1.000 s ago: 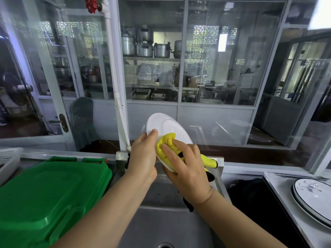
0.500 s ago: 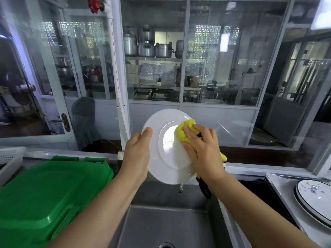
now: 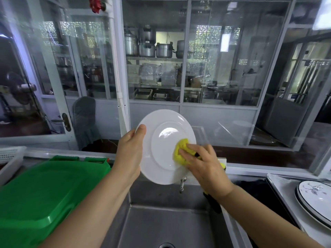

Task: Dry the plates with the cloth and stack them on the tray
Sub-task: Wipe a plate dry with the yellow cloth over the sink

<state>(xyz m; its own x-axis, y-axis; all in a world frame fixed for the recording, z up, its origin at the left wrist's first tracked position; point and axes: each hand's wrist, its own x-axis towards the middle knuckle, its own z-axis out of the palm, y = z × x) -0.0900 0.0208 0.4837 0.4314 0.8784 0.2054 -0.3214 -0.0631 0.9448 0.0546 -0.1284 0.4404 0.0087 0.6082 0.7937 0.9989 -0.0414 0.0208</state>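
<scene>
A plain white plate (image 3: 162, 140) is held upright over the steel sink (image 3: 161, 224), its underside facing me. My left hand (image 3: 129, 153) grips its left rim, thumb on the near face. My right hand (image 3: 206, 165) presses a bunched yellow cloth (image 3: 180, 151) against the lower right of the plate. A dark end of the cloth hangs below my right wrist. At the right edge, two stacked plates (image 3: 315, 199) with dark rims and a blue flower print lie on a steel tray (image 3: 281, 187).
A green plastic crate lid (image 3: 41, 192) fills the counter left of the sink. A white basket (image 3: 9, 156) sits at the far left. A tap (image 3: 182, 184) pokes out below the plate. A glass partition stands behind the sink.
The plate has turned to face me more fully and risen slightly. My right hand has wiped the yellow cloth from the plate's upper right down to its lower right.
</scene>
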